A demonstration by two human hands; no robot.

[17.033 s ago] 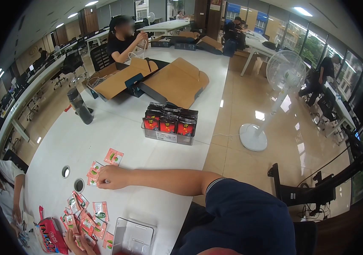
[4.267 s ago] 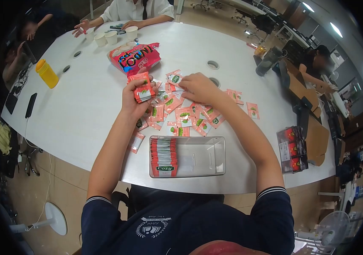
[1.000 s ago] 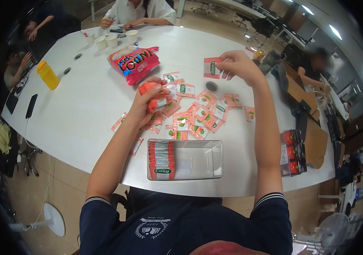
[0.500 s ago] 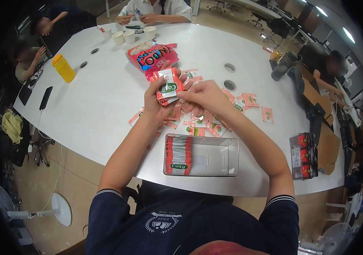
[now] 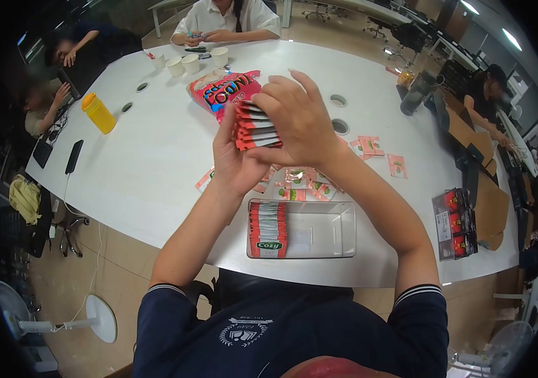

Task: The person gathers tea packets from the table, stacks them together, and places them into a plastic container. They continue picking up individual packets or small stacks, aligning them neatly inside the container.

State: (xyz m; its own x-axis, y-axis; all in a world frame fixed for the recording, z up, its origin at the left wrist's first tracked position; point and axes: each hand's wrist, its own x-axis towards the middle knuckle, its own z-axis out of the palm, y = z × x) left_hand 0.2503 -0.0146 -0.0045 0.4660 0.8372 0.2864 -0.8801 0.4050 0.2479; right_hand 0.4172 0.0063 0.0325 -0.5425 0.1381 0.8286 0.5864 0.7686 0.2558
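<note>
A stack of red-and-white sachets (image 5: 257,128) is held between my two hands above the table, its layered edges facing me. My left hand (image 5: 231,151) supports the stack from the left and below. My right hand (image 5: 297,116) wraps over its right side, with the thumb along the lower edge. Beneath my hands lie loose sachets (image 5: 297,178) in a scattered heap, partly hidden by my arms. Close to me, a clear plastic box (image 5: 322,230) has a tight row of upright Cozy sachets (image 5: 267,228) in its left part.
A pink snack bag (image 5: 225,91) lies beyond my hands. Paper cups (image 5: 191,63), a yellow bottle (image 5: 98,113) and a phone (image 5: 74,157) stand or lie farther left. On the right are packs of dark-and-red packets (image 5: 454,223) and cardboard (image 5: 492,214). Other people sit around the table.
The stack has turned from its Cozy face to its layered edges. My right hand has moved from pinching its corner to wrapping around its right side.
</note>
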